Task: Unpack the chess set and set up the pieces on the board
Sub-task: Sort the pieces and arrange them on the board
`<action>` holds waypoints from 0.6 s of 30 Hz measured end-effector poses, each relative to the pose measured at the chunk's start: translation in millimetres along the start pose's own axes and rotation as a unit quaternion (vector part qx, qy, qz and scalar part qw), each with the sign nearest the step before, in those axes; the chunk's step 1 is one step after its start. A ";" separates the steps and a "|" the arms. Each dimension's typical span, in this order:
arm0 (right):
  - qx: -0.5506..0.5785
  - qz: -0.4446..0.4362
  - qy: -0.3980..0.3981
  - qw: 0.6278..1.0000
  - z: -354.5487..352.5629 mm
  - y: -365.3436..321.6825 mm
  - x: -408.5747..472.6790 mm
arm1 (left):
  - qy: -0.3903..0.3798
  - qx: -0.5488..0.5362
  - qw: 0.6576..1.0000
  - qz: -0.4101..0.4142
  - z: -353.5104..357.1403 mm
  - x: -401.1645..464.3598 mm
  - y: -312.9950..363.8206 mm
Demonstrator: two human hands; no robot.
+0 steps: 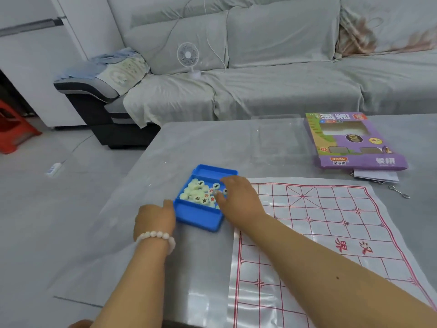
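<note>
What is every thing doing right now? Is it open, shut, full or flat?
blue case: open, lid laid back
chess pieces: heaped inside the case, none on the board
board sheet: spread flat on the table, bare of pieces
purple box: lying flat, beyond the board
left hand: steadies the case's edge
right hand: reaches into the pieces
small fan: upright on the sofa

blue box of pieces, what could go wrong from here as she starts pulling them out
1. The blue box lies open, heaped with pieces; the right hand digging in could flick some out, though the left hand steadies its edge.
2. The board sheet is thin, wrinkled plastic beside the box; the forearm lying on it might drag it askew.
3. The box sits near the table's left edge, so stray round pieces could roll off.
</note>
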State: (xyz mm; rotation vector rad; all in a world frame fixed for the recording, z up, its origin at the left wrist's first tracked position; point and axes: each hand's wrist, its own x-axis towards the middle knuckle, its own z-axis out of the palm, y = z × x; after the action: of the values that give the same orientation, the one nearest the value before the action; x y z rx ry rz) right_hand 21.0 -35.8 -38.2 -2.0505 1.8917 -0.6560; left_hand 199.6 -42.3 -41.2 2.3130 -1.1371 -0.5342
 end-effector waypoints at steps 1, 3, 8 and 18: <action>-0.015 -0.019 -0.001 1.000 6.4 -5.8 2.4 | -0.022 0.003 1.000 -0.012 1.0 10.4 -2.3; -0.029 -0.046 -0.015 0.998 16.6 -13.3 6.6 | -0.023 0.004 0.999 -0.042 6.1 31.0 -4.5; -0.043 -0.049 -0.035 0.997 31.2 -13.3 13.8 | -0.080 -0.223 0.962 -0.134 15.2 52.4 -8.9; 0.129 -0.009 -0.039 0.991 36.4 -36.7 25.1 | -0.063 -0.511 0.840 -0.169 -7.6 23.2 -2.5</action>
State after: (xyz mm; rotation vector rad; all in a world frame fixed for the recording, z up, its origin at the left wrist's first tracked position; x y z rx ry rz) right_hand 72.0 -60.4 -47.9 -1.9019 1.6514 -0.7695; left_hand 218.6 -57.8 -39.5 1.5023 -0.2861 -1.1059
